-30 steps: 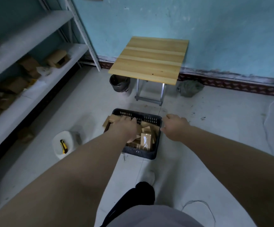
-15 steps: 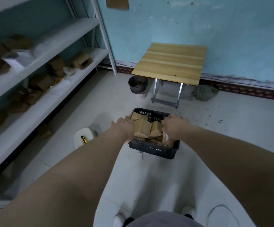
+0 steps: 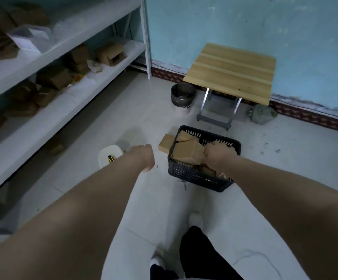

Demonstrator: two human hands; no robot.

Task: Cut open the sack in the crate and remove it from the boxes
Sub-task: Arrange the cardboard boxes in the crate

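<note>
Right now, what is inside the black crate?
Brown cardboard boxes fill the crate, with the right hand among them. The hand and boxes hide the bottom; no sack shows.

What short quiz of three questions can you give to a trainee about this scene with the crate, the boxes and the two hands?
1. True or false: the right hand is over the boxes in the black crate.
2. The yellow cutter lies on: A) the wooden table; B) the white stool; C) the shelf.
3. Short answer: which hand is nearer to the cutter?
Key: 1 true; 2 B; 3 the left hand.
</note>
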